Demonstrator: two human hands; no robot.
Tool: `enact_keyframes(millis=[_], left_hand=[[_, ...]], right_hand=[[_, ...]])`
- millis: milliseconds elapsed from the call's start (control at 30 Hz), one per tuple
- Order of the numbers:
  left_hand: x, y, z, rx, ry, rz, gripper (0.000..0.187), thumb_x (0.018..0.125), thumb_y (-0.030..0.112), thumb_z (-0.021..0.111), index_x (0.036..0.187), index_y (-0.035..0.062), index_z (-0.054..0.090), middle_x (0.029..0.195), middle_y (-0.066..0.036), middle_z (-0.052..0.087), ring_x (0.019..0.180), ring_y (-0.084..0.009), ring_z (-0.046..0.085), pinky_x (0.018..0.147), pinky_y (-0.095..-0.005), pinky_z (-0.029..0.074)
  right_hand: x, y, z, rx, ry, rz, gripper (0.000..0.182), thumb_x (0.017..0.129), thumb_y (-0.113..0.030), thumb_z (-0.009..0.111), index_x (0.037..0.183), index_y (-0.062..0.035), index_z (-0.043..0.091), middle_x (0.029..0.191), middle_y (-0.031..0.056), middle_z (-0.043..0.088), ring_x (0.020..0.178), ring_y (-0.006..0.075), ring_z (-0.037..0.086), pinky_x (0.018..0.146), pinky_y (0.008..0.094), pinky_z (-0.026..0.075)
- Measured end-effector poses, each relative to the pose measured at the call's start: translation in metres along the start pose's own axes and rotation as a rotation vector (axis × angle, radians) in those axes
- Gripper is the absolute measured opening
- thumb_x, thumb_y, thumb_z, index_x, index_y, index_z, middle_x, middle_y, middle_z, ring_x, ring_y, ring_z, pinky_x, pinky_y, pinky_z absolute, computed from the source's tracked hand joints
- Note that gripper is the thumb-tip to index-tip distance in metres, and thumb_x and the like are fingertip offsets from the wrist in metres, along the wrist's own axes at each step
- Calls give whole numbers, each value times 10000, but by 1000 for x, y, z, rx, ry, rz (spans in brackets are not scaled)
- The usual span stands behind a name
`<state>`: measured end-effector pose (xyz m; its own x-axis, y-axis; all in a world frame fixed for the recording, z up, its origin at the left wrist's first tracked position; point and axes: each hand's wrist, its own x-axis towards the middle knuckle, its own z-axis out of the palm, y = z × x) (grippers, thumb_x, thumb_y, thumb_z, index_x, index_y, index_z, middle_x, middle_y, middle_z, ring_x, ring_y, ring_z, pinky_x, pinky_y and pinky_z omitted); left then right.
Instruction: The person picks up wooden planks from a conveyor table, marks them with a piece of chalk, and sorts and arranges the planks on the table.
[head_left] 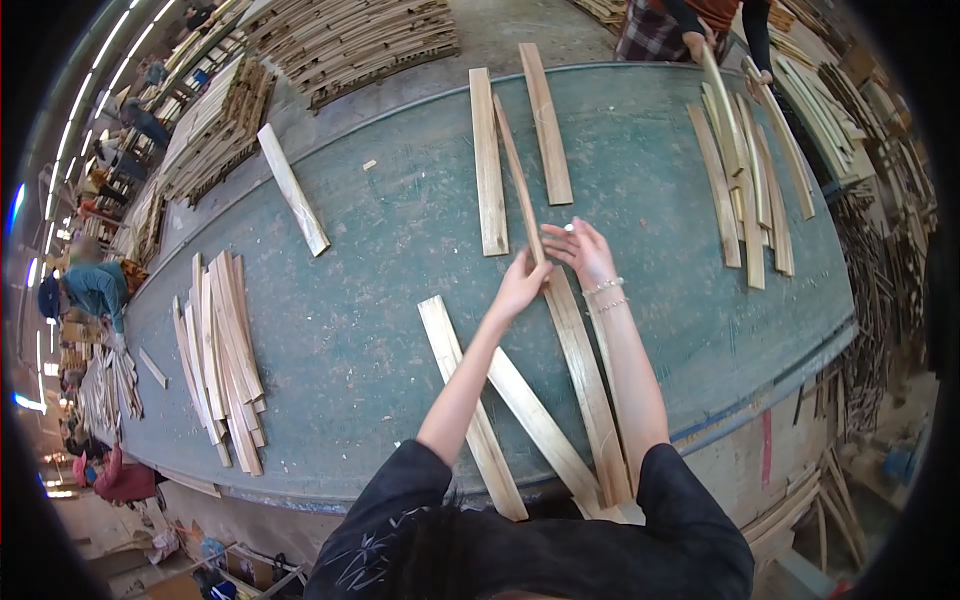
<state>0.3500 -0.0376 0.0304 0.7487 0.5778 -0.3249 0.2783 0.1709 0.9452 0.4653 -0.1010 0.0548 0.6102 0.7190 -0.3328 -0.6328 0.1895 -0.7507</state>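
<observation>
My left hand (522,284) is closed around the near end of a thin wooden slat (517,170), which is turned on its narrow edge and points away from me. Just right of that end, my right hand (585,254) has its fingers apart, with a small whitish spot at the fingertips. Two flat slats flank the held one: a left slat (488,160) and a right slat (546,125). Under my forearms lie several more, among them a pale slat (540,425), a left-hand slat (470,410) and a longer slat (588,390).
The green worktable (380,220) carries a slat pile (220,360) at left, a lone pale slat (292,190) and another slat pile (745,190) at right. Across the table, a person (690,30) handles slats. Stacked boards (350,40) stand behind; another person (95,285) is at far left.
</observation>
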Motion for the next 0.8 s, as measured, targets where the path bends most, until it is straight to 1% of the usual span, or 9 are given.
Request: enact_keyframes(millis=[33,67,133,367,467,567,633,733,800], left_hand=[[-14,17,-10,-480,-249,-113,498,821,254,442,1215,-16,300,920,-98,548,797,-186,563,638,-302,475],[-23,25,-14,-487,-228,-117,498,821,254,442,1215,-16,300,920,-98,548,797,-186,563,638,-302,475],[-40,31,-22,-981,-452,-207,405,871,238,329,1214,22,326,841,-29,520,705,-115,516,636,-259,451],[-46,28,-12,-897,-332,-242,431,874,303,349,1197,17,337,758,-18,485,641,-106,486,622,-238,430],[-45,27,-11,-906,-322,-223,431,872,313,364,1180,12,354,733,-11,474,630,-97,484,605,-238,425],[-46,22,-10,-952,-325,-202,429,872,315,367,1171,7,363,720,-7,470,617,-93,487,594,-243,428],[-46,23,-12,-942,-318,-213,423,873,308,364,1168,5,365,713,-9,470,610,-96,487,582,-249,428],[-44,23,-14,-931,-326,-208,418,874,307,360,1162,4,372,705,-11,470,603,-100,487,575,-253,429],[-44,23,-15,-936,-318,-205,414,874,307,358,1157,5,377,703,-13,472,601,-101,488,574,-255,430]], right_hand=[[12,-3,-1,0,-14,9,204,844,-249,475,773,-58,478,655,45,551,583,105,546,534,237,468],[27,-6,-4,-146,-31,-82,193,838,-238,488,768,-58,481,635,36,545,553,99,535,503,230,459],[61,0,-1,-342,-51,-200,171,825,-210,514,754,-56,487,607,23,538,505,89,516,451,211,437],[166,17,50,-975,3,-620,163,744,-137,596,717,-16,491,586,70,544,504,143,521,476,261,416],[180,15,52,-1277,-188,-740,137,703,-79,584,716,0,472,655,178,549,639,339,536,570,379,430],[205,17,35,-1478,49,-778,112,699,-66,569,721,-11,474,674,182,549,683,356,534,595,410,423],[192,11,40,-1442,58,-701,110,700,-65,565,729,-9,474,679,185,544,692,357,531,599,405,422],[176,13,46,-1383,-293,-721,104,711,-63,550,740,0,473,699,184,541,694,353,527,596,406,418],[153,14,45,-1388,-271,-771,87,721,-64,536,749,-5,478,705,180,546,692,352,530,599,404,421]])
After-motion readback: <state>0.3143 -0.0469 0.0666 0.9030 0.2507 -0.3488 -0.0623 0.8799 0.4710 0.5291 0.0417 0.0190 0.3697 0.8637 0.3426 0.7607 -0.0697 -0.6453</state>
